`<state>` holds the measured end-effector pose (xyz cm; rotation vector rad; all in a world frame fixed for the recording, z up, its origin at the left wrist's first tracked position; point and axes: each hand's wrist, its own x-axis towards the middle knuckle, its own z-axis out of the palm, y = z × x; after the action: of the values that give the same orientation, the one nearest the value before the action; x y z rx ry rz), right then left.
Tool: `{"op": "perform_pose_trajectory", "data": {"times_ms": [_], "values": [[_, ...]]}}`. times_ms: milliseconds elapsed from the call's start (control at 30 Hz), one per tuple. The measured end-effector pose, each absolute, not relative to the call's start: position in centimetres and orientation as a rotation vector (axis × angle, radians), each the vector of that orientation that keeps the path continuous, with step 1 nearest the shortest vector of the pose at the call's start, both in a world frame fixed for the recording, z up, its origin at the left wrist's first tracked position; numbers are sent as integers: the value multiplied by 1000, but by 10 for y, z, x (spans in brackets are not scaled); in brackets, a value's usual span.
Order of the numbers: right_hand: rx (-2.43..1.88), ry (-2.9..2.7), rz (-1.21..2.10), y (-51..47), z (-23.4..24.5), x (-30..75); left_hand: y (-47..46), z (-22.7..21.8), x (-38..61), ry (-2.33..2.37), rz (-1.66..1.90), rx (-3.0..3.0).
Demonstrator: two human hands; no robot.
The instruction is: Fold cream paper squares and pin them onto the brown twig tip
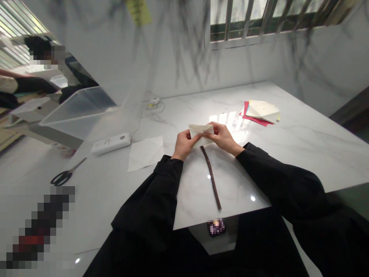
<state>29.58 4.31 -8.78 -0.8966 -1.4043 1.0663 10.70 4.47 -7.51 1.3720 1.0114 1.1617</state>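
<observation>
Both hands hold one small cream sheet of folded paper [198, 129] above the white marbled table. My left hand [183, 144] pinches its left side, the thumb pressed near the middle. On the right side, my right hand [223, 137] grips it with thumb and fingers, and the two thumbs meet at the centre. Just below the hands a thin dark brown stick [211, 175] lies lengthwise on the table. A flat white sheet of paper [146, 153] with faint creases rests left of my left hand.
A stack of coloured paper [262, 110] lies at the back right. To the left are a white power strip-like box [112, 144], scissors [65, 175] and a clear plastic bin [77, 107]. A thin cable [154, 102] lies by the wall. Another person [43, 54] sits at far left.
</observation>
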Motion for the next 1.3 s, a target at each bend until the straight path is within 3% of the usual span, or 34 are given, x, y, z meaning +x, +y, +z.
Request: {"op": "perform_pose_trajectory", "data": {"times_ms": [400,900,1100,1300], "values": [[-920,-1452,978,44,-91,297,45,-74,109,978,1189,1336],[-930,-1374,1202,45,-91,302,54,-73,99,1002,1200,1301],[-915,-1153,1427,52,-90,316,55,-72,88,1451,1144,1851],[-849,-1019,1524,56,-83,330,47,-74,92,1462,912,2154]]}}
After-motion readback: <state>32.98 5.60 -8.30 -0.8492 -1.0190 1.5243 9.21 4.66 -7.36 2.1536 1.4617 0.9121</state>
